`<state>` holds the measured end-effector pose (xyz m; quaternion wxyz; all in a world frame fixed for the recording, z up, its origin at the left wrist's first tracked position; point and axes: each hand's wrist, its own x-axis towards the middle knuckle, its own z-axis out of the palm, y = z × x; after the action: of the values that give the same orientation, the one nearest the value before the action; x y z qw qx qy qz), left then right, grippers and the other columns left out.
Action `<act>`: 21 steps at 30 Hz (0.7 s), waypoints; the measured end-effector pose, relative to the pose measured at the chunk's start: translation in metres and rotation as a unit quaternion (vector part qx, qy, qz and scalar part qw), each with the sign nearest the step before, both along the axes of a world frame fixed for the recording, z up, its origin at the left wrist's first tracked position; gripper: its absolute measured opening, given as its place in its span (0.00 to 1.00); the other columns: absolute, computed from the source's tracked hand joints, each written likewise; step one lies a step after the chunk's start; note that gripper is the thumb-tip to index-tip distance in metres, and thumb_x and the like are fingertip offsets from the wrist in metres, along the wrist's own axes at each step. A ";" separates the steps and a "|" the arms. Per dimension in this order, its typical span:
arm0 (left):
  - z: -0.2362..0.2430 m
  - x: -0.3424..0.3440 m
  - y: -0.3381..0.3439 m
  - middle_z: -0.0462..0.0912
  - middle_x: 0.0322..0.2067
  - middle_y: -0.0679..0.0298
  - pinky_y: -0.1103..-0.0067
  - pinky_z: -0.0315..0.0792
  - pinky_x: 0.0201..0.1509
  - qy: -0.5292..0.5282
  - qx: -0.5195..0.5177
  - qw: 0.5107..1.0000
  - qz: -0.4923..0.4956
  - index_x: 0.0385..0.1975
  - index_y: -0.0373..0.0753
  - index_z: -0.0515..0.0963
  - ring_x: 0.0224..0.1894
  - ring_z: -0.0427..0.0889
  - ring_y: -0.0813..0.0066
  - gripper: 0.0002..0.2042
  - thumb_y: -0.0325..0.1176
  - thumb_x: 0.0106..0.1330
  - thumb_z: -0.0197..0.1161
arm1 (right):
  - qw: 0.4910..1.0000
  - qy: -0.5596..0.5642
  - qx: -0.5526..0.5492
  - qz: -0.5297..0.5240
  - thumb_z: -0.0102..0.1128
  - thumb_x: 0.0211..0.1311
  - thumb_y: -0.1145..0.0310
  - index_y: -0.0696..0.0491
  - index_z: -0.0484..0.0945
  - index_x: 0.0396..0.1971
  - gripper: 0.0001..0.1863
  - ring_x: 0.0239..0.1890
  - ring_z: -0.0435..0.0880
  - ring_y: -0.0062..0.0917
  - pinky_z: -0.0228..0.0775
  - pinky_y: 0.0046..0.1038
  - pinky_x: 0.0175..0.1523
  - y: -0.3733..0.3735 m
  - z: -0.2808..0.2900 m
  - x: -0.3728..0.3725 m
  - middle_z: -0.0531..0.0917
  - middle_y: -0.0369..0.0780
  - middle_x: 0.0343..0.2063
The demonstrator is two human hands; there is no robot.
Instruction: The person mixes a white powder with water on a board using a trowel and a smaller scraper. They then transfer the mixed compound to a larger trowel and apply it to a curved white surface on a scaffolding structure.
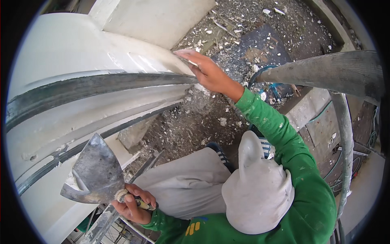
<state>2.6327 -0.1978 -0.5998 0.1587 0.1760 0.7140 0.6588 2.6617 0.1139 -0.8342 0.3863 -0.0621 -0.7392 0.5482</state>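
My left hand (133, 204) is closed round the handle of a wide putty knife (97, 173). Its grey metal blade points up and left, with a smear of white paste along one edge. Farther forward, my right hand (207, 73) reaches to the end of a white wall (134, 55), fingers stretched along its surface. A thin, flat, pale-edged piece (187, 61) shows between its thumb and fingers; most of it is hidden, so its kind is unclear. Wet-looking streaks mark the wall beside that hand.
Dark metal strips (97, 87) run along the wall's ledges. Round scaffold pipes (325, 75) cross the right side. Below, white chips and rubble litter the ground (203, 118), where a dark flat sheet (264, 44) lies. Cables (335, 181) hang at the lower right.
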 end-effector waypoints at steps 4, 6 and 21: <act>0.001 0.004 0.006 0.70 0.30 0.50 0.77 0.70 0.10 -0.016 -0.006 1.000 -0.003 0.53 0.34 0.57 0.16 0.71 0.70 0.15 0.27 0.71 0.51 | 0.998 -0.022 -0.024 0.052 0.43 0.51 0.90 0.55 0.65 0.64 0.36 0.61 0.70 0.42 0.61 0.34 0.65 -0.024 -0.006 -0.010 0.71 0.49 0.55; 0.001 0.007 0.008 0.70 0.31 0.51 0.78 0.70 0.11 -0.019 -0.016 1.000 -0.005 0.54 0.34 0.57 0.17 0.71 0.72 0.16 0.27 0.71 0.50 | 0.998 -0.029 -0.035 0.050 0.42 0.50 0.91 0.55 0.65 0.64 0.37 0.61 0.70 0.41 0.62 0.34 0.65 -0.039 -0.006 0.018 0.71 0.48 0.56; 0.003 0.006 0.023 0.75 0.18 0.67 0.83 0.62 0.18 0.103 -0.283 0.941 -0.153 0.35 0.30 0.78 0.15 0.70 0.80 0.04 0.24 0.65 0.62 | 0.919 0.080 0.381 -0.067 0.64 0.53 0.62 0.38 0.85 0.41 0.13 0.52 0.81 0.24 0.58 0.53 0.69 -0.056 0.186 0.045 0.83 0.25 0.46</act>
<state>2.6387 -0.1748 -0.5971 0.2269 0.2980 0.8479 0.3751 2.7068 0.0582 -0.6478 0.4744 0.0842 -0.8529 0.2013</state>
